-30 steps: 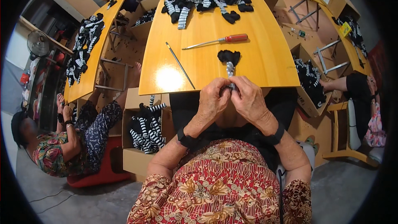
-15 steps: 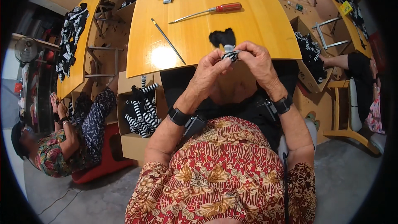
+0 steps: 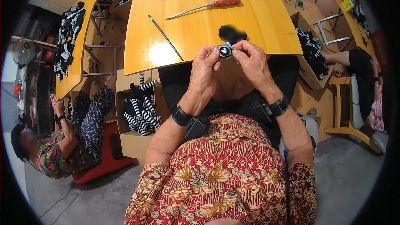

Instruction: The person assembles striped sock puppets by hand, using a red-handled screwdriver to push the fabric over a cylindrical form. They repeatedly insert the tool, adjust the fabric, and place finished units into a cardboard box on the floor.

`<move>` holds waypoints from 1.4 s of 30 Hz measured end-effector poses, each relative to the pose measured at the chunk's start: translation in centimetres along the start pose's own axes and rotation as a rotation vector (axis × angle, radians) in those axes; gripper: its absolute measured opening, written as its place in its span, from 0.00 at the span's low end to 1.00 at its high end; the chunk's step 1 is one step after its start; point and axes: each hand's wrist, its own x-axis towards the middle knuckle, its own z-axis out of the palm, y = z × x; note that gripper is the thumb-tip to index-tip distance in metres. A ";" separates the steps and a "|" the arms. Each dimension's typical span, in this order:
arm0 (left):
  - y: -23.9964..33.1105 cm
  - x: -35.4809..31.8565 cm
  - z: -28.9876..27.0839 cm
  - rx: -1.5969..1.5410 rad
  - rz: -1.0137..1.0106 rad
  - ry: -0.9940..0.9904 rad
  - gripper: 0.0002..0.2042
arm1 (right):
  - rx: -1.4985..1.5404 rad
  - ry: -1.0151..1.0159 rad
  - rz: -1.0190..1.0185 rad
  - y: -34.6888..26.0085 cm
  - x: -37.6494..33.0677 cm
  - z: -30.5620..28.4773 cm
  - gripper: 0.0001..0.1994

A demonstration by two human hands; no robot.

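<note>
- A long yellow wooden table [image 3: 200,29] filled the upper middle of the view, its near edge just beyond the person's hands.
- A second yellow table [image 3: 73,64] ran along the left, with a heap of black-and-white striped pieces [image 3: 66,33] on it.
- A seated co-worker [image 3: 62,141] in patterned clothes sat low at the left on a red seat [image 3: 104,158].
- An open cardboard box [image 3: 133,121] stood under the main table's left end, holding more striped fabric pieces [image 3: 141,108].
- Another box of striped pieces [image 3: 310,52] stood at the right, near another person's arm [image 3: 337,58].
- The left hand [image 3: 205,68] and the right hand [image 3: 250,60] were raised together at the table's near edge, each wrist bearing a black band.
- A red-handled screwdriver [image 3: 208,6] and a thin dark rod [image 3: 166,37] lay on the table, well apart from the hands.
- A black fabric scrap [image 3: 232,33] lay on the table just beyond the fingers.
- A small black-and-white striped piece [image 3: 225,51] was pinched between the fingertips of both hands, held above the table edge.
</note>
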 end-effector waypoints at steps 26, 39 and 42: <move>0.2 0.4 -0.2 -0.069 0.060 0.020 0.04 | 0.383 -0.052 0.117 -0.5 0.6 0.5 0.05; 1.7 0.1 -0.4 0.048 0.000 -0.176 0.05 | 0.155 -0.061 0.047 -1.0 0.8 0.2 0.06; 2.0 0.3 -1.0 0.083 -0.005 -0.195 0.05 | 0.005 -0.020 -0.143 -0.8 0.5 0.3 0.08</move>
